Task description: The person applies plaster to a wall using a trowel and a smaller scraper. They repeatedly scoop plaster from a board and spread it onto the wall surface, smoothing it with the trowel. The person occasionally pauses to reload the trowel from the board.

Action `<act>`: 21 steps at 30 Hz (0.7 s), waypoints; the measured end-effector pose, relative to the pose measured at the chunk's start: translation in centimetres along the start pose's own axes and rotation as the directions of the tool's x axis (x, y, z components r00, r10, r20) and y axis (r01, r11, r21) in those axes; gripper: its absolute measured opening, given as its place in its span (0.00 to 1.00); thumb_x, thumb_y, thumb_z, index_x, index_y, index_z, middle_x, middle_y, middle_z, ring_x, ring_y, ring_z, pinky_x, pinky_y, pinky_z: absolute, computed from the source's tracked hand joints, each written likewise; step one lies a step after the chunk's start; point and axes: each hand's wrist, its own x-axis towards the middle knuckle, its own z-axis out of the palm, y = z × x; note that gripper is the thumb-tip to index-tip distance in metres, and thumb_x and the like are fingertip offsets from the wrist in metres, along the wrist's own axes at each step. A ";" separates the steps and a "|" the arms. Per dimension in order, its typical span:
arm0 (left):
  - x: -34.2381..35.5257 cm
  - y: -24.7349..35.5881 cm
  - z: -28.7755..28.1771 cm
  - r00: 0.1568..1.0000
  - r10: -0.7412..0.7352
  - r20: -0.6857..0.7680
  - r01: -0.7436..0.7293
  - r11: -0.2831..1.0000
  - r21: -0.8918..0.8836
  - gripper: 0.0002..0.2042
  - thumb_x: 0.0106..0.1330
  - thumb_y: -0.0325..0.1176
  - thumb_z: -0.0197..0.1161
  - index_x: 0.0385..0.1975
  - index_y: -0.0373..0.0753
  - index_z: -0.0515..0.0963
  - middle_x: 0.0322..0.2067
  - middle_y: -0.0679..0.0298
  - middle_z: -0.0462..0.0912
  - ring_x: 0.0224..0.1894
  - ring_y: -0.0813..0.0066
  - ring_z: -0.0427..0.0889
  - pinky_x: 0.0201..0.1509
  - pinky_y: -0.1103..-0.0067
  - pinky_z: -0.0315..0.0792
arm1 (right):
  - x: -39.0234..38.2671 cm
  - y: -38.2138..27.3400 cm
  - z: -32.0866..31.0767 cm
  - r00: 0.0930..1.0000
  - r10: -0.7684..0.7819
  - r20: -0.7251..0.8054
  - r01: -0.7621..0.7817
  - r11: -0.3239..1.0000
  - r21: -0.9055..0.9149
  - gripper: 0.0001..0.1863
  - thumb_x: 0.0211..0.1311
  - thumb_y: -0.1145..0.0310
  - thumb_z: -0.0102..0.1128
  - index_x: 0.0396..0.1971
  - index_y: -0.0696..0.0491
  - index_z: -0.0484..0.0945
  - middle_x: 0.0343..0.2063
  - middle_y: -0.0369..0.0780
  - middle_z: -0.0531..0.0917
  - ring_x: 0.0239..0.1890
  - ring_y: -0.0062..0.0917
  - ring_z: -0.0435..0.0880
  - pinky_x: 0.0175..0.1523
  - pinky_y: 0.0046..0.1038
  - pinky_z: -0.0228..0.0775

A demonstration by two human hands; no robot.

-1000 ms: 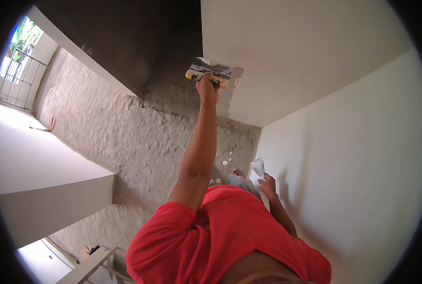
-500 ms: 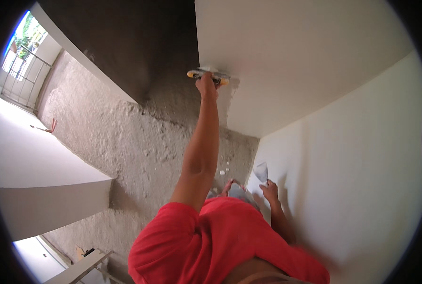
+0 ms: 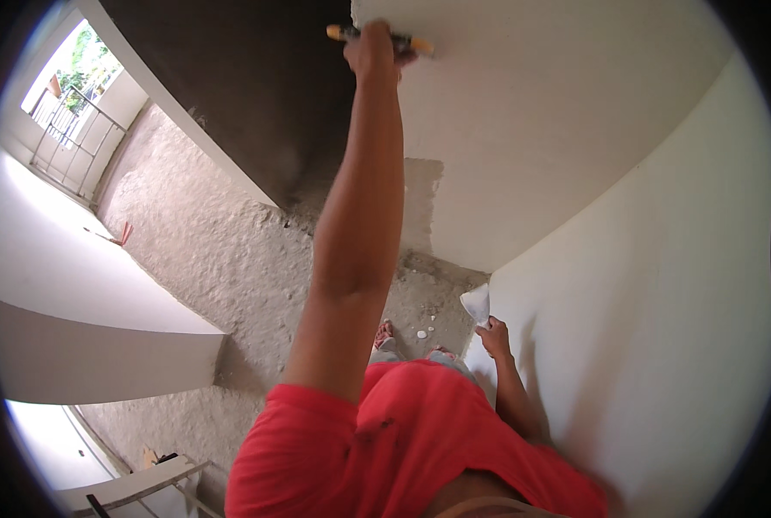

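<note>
My left arm stretches far up to the wall ahead. My left hand (image 3: 371, 57) is closed around a wide plastering blade (image 3: 402, 41) with yellow ends, held against the pale coated wall (image 3: 532, 129) at its left edge. Lower on that wall, a grey patch (image 3: 420, 194) with a ragged right edge shows below my forearm. Close to the white side wall, my right hand (image 3: 493, 338) grips a putty knife (image 3: 476, 302) by its handle, its pale, smeared blade pointing up. The contact edge of the wide blade is hidden by my hand.
Rough grey concrete floor (image 3: 256, 268) spreads below, with small white lumps (image 3: 421, 334) near my feet. A dark surface (image 3: 238, 78) borders the coated wall on the left. At far left are a metal railing (image 3: 74, 129) and a low white wall (image 3: 100, 268); a bench-like frame (image 3: 143, 488) stands lower left.
My left hand has carried the wide blade up the wall, and more of the grey patch shows below. The putty knife in my right hand has tilted a little.
</note>
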 end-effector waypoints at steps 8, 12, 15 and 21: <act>-5.5 18.1 10.9 0.999 0.050 -0.005 -0.050 0.999 -0.012 0.14 0.69 0.30 0.49 0.47 0.25 0.65 0.37 0.48 0.73 0.37 0.61 0.80 0.42 0.62 0.82 | 1.7 0.9 1.6 0.994 -0.103 0.027 0.101 0.993 0.064 0.13 0.47 0.65 0.67 0.25 0.60 0.78 0.13 0.40 0.77 0.12 0.22 0.73 0.21 0.30 0.67; -8.5 20.8 7.2 0.954 0.208 0.218 -0.216 0.976 0.016 0.13 0.68 0.27 0.49 0.49 0.28 0.67 0.39 0.49 0.74 0.44 0.58 0.79 0.49 0.58 0.78 | 1.0 -3.3 -0.3 0.995 -0.103 -0.002 0.103 0.994 0.034 0.13 0.49 0.64 0.66 0.23 0.59 0.78 0.10 0.38 0.74 0.10 0.22 0.72 0.18 0.29 0.67; -10.9 16.2 0.0 0.957 0.217 0.192 -0.222 0.975 0.003 0.17 0.62 0.28 0.55 0.50 0.29 0.67 0.42 0.51 0.75 0.44 0.59 0.80 0.45 0.62 0.77 | -1.1 -8.5 -3.0 0.999 -0.015 -0.030 0.016 0.998 0.061 0.15 0.50 0.62 0.66 0.19 0.58 0.76 0.09 0.37 0.73 0.09 0.21 0.71 0.15 0.27 0.64; -20.9 1.4 -19.1 0.998 0.063 0.020 -0.064 0.990 0.122 0.20 0.58 0.25 0.64 0.49 0.36 0.66 0.46 0.59 0.75 0.48 0.71 0.75 0.51 0.74 0.70 | -6.1 -22.8 -10.9 0.991 -0.056 0.121 0.018 0.955 0.297 0.19 0.51 0.66 0.65 0.41 0.61 0.82 0.11 0.35 0.73 0.11 0.15 0.69 0.18 0.24 0.62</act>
